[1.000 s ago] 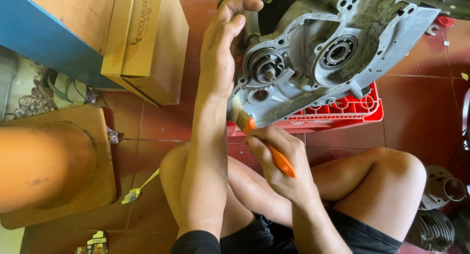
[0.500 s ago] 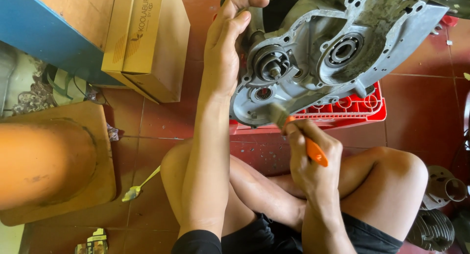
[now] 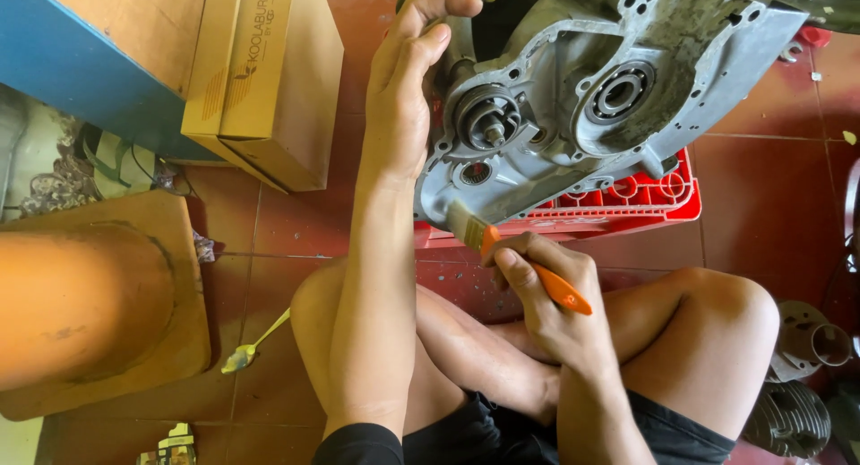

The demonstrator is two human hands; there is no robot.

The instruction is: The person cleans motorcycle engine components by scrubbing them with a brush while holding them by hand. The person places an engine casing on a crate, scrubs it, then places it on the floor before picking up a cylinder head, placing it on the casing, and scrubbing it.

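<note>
While gripped, brush (image 3: 524, 261) bristles point up-left.

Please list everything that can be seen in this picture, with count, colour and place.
engine case: one, grey metal, top centre, resting on the crate
crate: one, red plastic, under the case
brush: one, orange handle, pale bristles at the case's lower edge
cardboard box: one, tan, top left
wooden stool: one, orange-brown, left
spoon: one, pale, on the floor tiles
left hand: holds the case's left edge
right hand: grips the brush
</note>
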